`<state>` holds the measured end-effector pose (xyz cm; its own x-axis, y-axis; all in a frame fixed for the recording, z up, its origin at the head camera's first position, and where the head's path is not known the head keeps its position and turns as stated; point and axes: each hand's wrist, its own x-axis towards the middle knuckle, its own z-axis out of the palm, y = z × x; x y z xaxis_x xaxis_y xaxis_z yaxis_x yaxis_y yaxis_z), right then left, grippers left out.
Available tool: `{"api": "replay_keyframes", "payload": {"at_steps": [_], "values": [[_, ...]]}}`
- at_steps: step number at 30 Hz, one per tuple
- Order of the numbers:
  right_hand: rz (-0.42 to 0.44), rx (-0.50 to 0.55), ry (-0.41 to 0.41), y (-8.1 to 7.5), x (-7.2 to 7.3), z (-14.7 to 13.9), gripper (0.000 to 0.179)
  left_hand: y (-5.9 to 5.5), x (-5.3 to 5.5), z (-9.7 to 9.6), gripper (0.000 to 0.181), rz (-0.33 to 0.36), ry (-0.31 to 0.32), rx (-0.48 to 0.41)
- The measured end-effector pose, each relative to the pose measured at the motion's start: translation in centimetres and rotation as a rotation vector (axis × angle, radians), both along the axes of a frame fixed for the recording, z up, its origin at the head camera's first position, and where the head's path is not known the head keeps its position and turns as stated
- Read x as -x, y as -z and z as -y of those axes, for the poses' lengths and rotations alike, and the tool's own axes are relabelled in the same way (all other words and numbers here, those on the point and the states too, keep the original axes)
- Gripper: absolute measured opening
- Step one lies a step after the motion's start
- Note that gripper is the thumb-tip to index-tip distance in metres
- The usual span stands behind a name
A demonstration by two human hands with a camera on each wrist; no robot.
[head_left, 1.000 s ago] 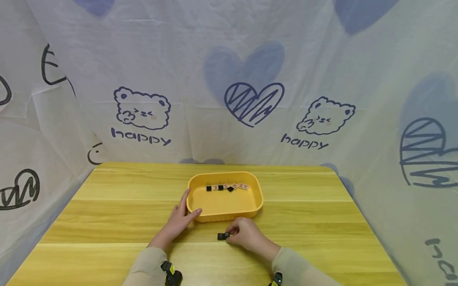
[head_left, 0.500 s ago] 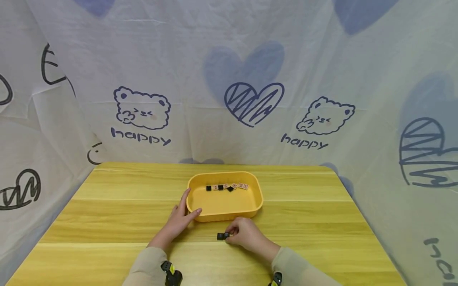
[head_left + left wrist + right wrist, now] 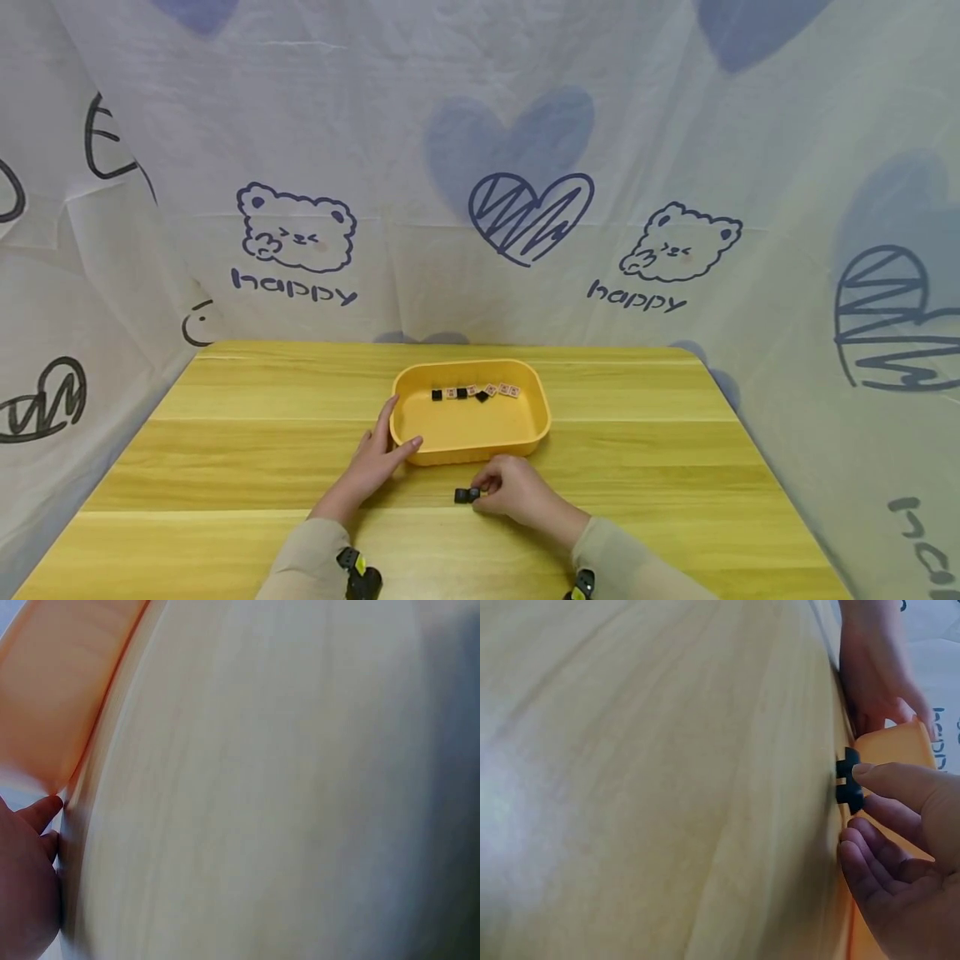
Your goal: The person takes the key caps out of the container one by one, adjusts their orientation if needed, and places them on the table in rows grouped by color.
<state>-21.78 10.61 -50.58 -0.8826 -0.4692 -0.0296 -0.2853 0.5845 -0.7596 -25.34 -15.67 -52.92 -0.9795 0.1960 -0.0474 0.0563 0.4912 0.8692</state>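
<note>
My left hand (image 3: 373, 458) rests against the left front corner of a yellow plastic tray (image 3: 468, 457), thumb on the front rim and extended fingers along the left side. In front of the tray, two small black blocks stand side by side on the table. My right hand (image 3: 516, 492) pinches the right black block (image 3: 474, 494) between thumb and forefinger; the left black block (image 3: 461, 496) touches it. Seen from the right wrist, the black pieces (image 3: 851, 780) have short prongs at the table side, and the thumb lies on them. Their exact kind cannot be made out.
Along the tray's far side lies an uneven row of small square pieces, some black (image 3: 437, 395), some pale with pinkish marks (image 3: 504, 389). The wood-grain table (image 3: 637, 467) extends around the tray. A printed white cloth (image 3: 420, 275) hangs behind it.
The two black blocks have shifted very slightly to the left at my right fingertips. Otherwise both hands and the tray keep their places.
</note>
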Motion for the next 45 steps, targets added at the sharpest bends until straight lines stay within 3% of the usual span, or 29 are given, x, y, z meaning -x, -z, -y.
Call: {"api": "replay_keyframes", "payload": {"at_steps": [6,13,21,28,36,45], "values": [[0.004,0.055,-0.083,-1.1,-0.3,-0.8,0.024,0.2,-0.1,0.0,0.09,0.003,-0.001,0.003],[-0.05,0.147,-0.137,-3.6,0.1,-1.5,0.027,0.3,0.0,0.0,0.089,-0.009,-0.005,0.002],[-0.085,0.158,-0.102,-4.9,2.3,-1.8,0.028,0.3,0.1,0.0,0.09,-0.008,-0.007,-0.001],[-0.076,0.099,-0.047,-6.0,4.6,-1.5,0.026,0.1,0.0,0.0,0.089,-0.004,-0.001,0.003],[-0.043,0.063,-0.041,-6.2,7.3,-0.9,0.029,0.0,0.0,0.0,0.089,0.0,0.001,-0.003],[0.028,0.029,-0.016,-5.1,9.5,-0.6,0.034,0.0,0.0,0.0,0.089,-0.005,-0.007,-0.009]]}}
